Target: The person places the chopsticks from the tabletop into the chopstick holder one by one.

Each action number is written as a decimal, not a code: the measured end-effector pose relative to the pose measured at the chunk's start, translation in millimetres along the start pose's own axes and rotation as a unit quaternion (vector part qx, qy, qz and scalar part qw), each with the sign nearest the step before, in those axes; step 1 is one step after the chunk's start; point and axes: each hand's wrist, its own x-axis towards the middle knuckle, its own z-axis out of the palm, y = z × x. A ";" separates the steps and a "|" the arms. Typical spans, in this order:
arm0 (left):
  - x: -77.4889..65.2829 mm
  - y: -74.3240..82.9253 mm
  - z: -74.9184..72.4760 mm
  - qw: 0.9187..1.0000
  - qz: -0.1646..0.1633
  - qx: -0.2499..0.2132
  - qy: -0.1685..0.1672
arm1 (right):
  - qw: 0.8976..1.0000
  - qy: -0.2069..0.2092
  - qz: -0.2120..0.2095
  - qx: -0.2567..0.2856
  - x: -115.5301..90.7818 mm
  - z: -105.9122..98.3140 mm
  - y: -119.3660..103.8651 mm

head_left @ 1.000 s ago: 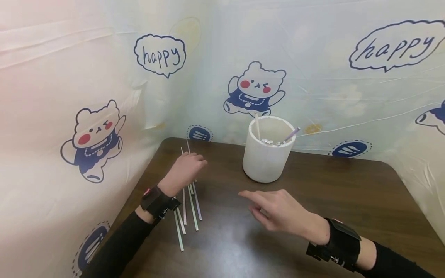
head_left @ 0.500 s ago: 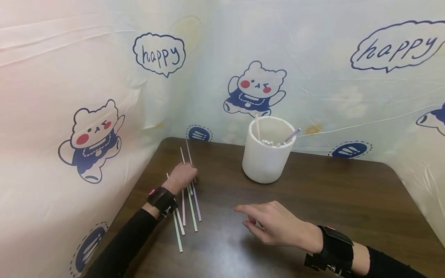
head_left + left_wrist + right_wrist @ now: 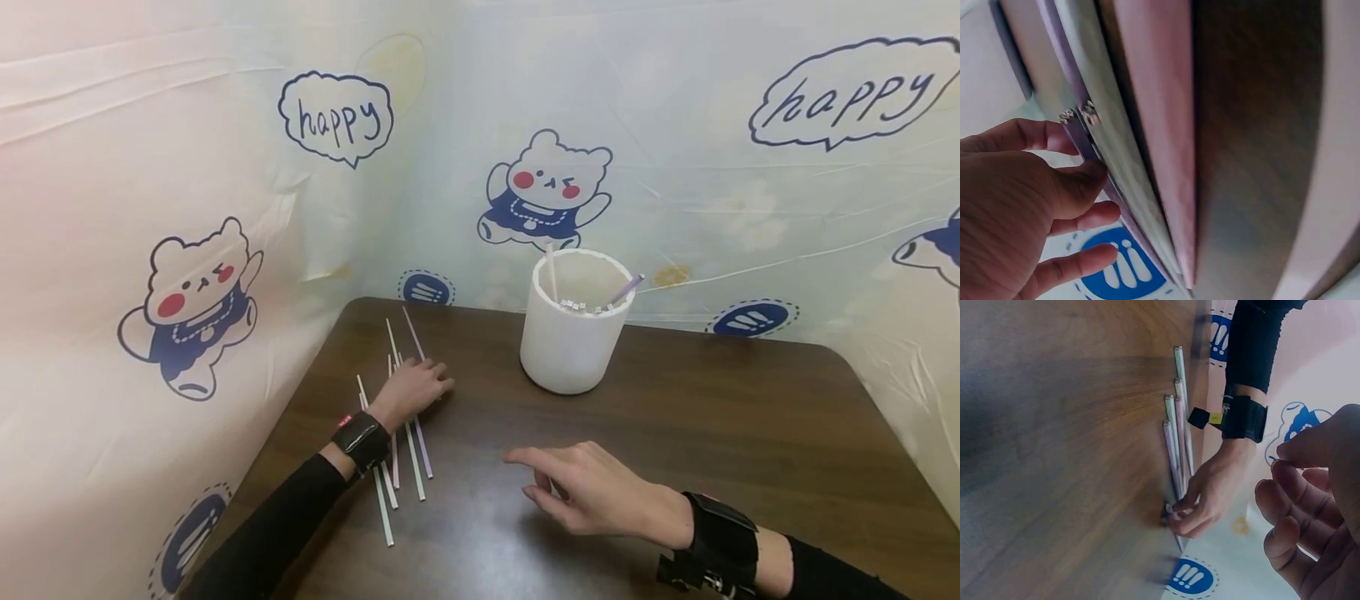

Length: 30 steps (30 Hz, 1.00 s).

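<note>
Left hand (image 3: 410,390): fingers clamped on purple stick (image 3: 1085,142), near its end. Green stick (image 3: 416,461) on counter (image 3: 750,417), near side of those fingers; white container (image 3: 572,346) right of them. Right hand (image 3: 588,487): fingers loosely curled, apart.

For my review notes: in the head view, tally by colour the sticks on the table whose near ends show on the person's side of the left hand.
Green sticks: 2
White to pale pink sticks: 2
Purple stick: 1
Total: 5
Any near ends under the left hand are not counted.
</note>
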 end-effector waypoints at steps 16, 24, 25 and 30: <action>-5.0 5.4 -4.2 0.999 0.035 -0.006 -0.015 | 0.998 -0.012 0.044 0.045 -11.1 0.8 4.2; -5.9 4.6 -7.2 0.999 0.032 -0.012 0.016 | 0.998 -0.007 0.054 0.041 -14.9 -2.0 7.1; -5.8 4.4 -8.4 0.999 0.032 -0.010 0.021 | 0.998 -0.005 0.054 0.038 -15.5 -2.6 8.1; -5.4 3.2 -21.2 0.997 0.031 -0.038 0.062 | 0.997 -0.002 0.063 0.039 -18.6 -5.3 11.3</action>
